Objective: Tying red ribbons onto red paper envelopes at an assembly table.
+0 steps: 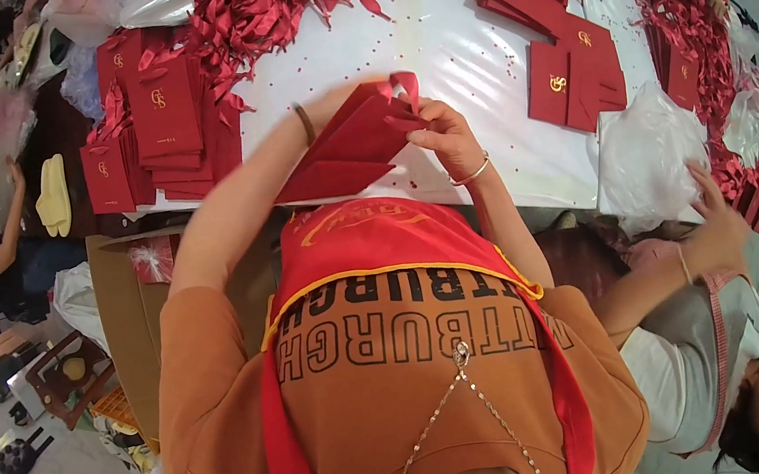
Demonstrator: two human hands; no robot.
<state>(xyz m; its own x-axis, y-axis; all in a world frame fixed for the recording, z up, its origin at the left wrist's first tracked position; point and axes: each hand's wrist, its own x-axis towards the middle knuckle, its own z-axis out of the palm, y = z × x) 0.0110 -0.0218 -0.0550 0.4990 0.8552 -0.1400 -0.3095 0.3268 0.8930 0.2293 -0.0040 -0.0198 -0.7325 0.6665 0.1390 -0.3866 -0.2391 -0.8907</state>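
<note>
A red paper gift bag (351, 145) is held tilted in front of my body, above the near edge of the table. My left hand (353, 97) comes round its far side and grips it from behind; most of those fingers are hidden by the bag. At the bag's right end, my right hand (450, 138) pinches the red ribbon handle (406, 90) between thumb and fingers. The ribbon loops up beside the bag's top edge.
Stacked red gift bags (167, 112) stand at left on the white-covered table (458, 50), below heaped red ribbons (267, 3). More red bags (574, 71) lie right. A co-worker's hand (708, 189) touches a clear plastic bag (651, 153). An open cardboard box (131, 311) sits left of me.
</note>
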